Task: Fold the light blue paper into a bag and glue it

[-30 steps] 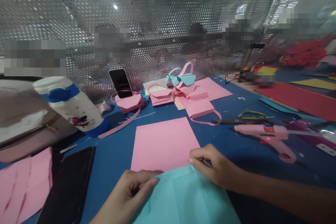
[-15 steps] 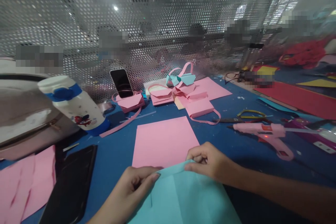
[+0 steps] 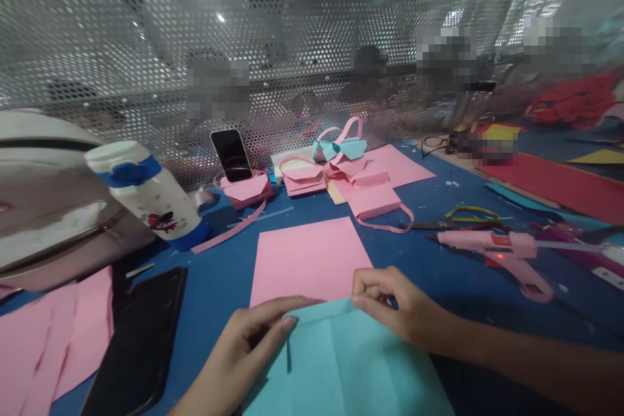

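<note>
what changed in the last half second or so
The right hand has shifted slightly right along the far edge of the turquoise sheet, its thumb now farther from the left hand. Nothing was let go: both hands stay on the turquoise sheet. The pink sheet and glue gun stayed put.

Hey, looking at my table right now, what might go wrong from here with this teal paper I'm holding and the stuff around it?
The teal paper could crease unevenly, as the left hand and right hand pinch only its far edge.
The pink glue gun shows a lit red light, so its tip may be hot if brushed.
The propped-up phone might topple if bumped.
</note>
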